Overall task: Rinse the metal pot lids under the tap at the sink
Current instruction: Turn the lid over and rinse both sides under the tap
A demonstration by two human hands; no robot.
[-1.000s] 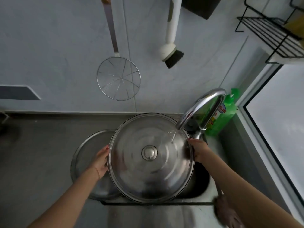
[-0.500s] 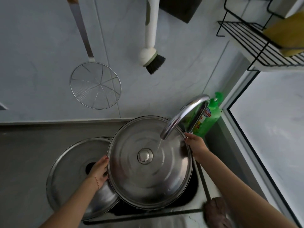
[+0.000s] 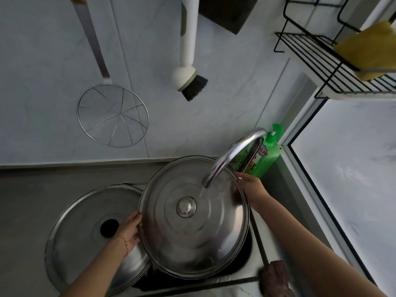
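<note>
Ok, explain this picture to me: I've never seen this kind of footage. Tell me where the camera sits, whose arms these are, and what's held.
There is no machine here. The camera is worn on a person's head and looks down at their own bare arms. The left hand and right hand grip opposite edges of a large metal lid with a centre knob, holding it over the sink while water runs onto it from the tap. A second lid rests to the left, partly beneath the first. On the wall hang a wire skimmer and a brush. A green soap bottle stands behind the tap.
</note>
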